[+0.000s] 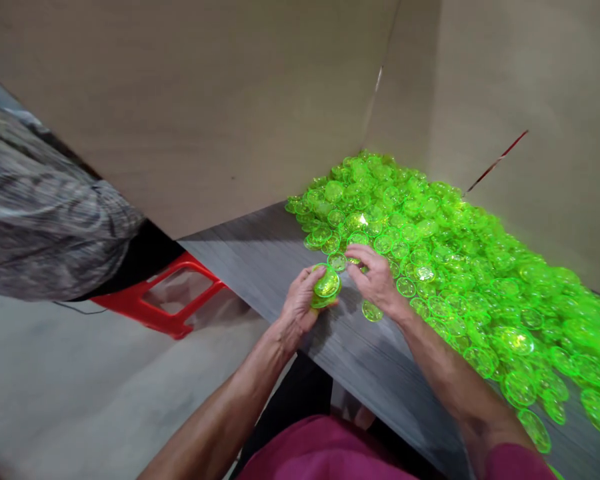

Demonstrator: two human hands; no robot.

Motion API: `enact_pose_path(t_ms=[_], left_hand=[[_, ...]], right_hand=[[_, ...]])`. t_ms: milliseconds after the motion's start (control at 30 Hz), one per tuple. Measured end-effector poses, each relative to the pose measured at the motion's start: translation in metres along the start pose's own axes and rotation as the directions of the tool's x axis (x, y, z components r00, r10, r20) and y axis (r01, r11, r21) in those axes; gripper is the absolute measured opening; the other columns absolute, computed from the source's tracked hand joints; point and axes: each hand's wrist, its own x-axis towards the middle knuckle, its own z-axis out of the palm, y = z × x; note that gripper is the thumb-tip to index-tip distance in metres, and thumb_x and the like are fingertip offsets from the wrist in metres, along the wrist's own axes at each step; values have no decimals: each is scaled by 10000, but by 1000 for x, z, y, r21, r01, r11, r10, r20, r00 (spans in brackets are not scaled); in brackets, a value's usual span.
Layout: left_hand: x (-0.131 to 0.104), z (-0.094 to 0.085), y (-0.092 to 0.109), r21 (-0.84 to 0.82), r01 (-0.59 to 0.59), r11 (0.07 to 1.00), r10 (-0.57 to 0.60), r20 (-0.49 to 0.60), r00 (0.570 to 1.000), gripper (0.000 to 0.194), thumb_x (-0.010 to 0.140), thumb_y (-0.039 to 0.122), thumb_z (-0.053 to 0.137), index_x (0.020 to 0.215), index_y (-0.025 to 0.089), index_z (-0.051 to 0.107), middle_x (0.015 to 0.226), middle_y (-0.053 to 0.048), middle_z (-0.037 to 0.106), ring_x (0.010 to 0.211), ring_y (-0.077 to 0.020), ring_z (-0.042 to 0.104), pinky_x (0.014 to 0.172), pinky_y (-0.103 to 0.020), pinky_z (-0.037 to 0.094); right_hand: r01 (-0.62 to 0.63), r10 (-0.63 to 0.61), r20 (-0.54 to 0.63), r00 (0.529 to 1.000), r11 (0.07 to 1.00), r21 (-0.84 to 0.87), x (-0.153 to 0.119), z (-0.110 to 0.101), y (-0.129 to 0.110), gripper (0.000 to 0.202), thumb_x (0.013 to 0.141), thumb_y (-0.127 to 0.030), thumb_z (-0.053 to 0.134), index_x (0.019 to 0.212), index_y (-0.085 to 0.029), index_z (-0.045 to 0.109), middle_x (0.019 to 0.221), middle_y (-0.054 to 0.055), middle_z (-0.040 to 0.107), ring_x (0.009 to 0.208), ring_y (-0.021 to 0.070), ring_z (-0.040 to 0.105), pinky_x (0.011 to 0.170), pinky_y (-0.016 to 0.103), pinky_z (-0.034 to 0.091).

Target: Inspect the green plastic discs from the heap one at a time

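Observation:
My left hand (301, 299) is closed around a small stack of clear, bright green discs (326, 283) above the grey tabletop. Just to its right, my right hand (375, 277) has its fingers bent at the near edge of a large pile of the same green discs (430, 247). Whatever lies between the right fingertips is too small to make out. One green disc (337, 261) shows between the two hands, and another (372, 311) lies on the tabletop below my right wrist.
Tall board walls (260, 113) stand behind the grey table (240, 250). A red plastic stool (165, 323) is on the floor at the left, beside a person in patterned clothing (55, 213). A red mark (497, 162) runs along the right wall.

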Motion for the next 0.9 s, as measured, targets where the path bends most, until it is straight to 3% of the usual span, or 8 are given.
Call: enact_pose_path(t_ms=[133, 267, 400, 500, 600, 700, 800, 900], left_hand=[[2, -10, 18, -56, -87, 995, 78, -144, 986, 154, 792, 208, 710, 884, 201, 586, 746, 24, 636, 555, -156, 648, 413, -253, 555], [3, -21, 32, -49, -114, 992, 102, -200, 975, 94, 851, 201, 662, 889, 201, 576, 780, 6, 646, 570, -177, 675, 409, -268, 566], [8, -32, 39, -77, -102, 992, 84, -215, 973, 67, 881, 172, 646, 882, 190, 581, 830, -13, 664, 597, -178, 689, 437, -295, 596], [11, -37, 41, -108, -97, 989, 74, -202, 977, 65, 883, 156, 654, 881, 181, 594, 853, -27, 677, 604, -185, 697, 449, -312, 605], [13, -39, 41, -116, -93, 989, 71, -182, 981, 138, 847, 165, 724, 885, 182, 592, 828, -21, 682, 587, -181, 693, 465, -318, 610], [15, -37, 42, -92, -62, 994, 49, -144, 988, 216, 818, 200, 783, 904, 191, 585, 784, -4, 680, 586, -181, 694, 490, -323, 617], [18, -32, 41, -81, -62, 995, 52, -126, 991, 251, 799, 234, 818, 913, 197, 598, 793, 5, 686, 596, -173, 691, 523, -322, 615], [22, -26, 36, -106, -42, 993, 31, -110, 993, 260, 823, 352, 814, 921, 188, 637, 807, -9, 699, 591, -162, 674, 544, -311, 596]], right_hand=[[-8, 81, 160, 984, 910, -415, 55, 32, -7, 439, 887, -386, 745, 1269, -175, 696, 1430, 174, 606, 1283, 344, 543, 1037, 490, 521], [-7, 190, 255, 948, 814, -581, 81, 61, -17, 443, 913, -437, 722, 1248, -149, 683, 1344, 209, 619, 1252, 362, 530, 957, 449, 540], [16, 214, 317, 924, 808, -590, 83, 68, -13, 264, 982, -263, 583, 1197, -169, 705, 1348, 181, 628, 1190, 309, 590, 916, 390, 544], [40, 197, 347, 917, 820, -572, 84, 61, -4, 282, 977, -157, 505, 1123, -181, 744, 1243, 153, 697, 1104, 274, 652, 877, 362, 553], [46, 174, 347, 922, 839, -542, 88, 49, 4, 274, 940, -135, 535, 1050, -192, 779, 1116, 125, 752, 1016, 261, 703, 853, 354, 565], [41, 132, 307, 943, 866, -498, 85, 38, 7, 303, 924, -157, 569, 1154, -198, 762, 1170, 104, 756, 1035, 247, 718, 896, 355, 574], [109, -7, 254, 967, 915, -389, 70, 30, 3, 352, 901, -161, 594, 1215, -229, 737, 1253, 74, 733, 1123, 227, 695, 973, 368, 566], [275, -208, 246, 947, 920, -280, 51, 23, -10, 314, 879, -155, 622, 1147, -251, 755, 1236, 68, 725, 1096, 234, 681, 967, 398, 571]])
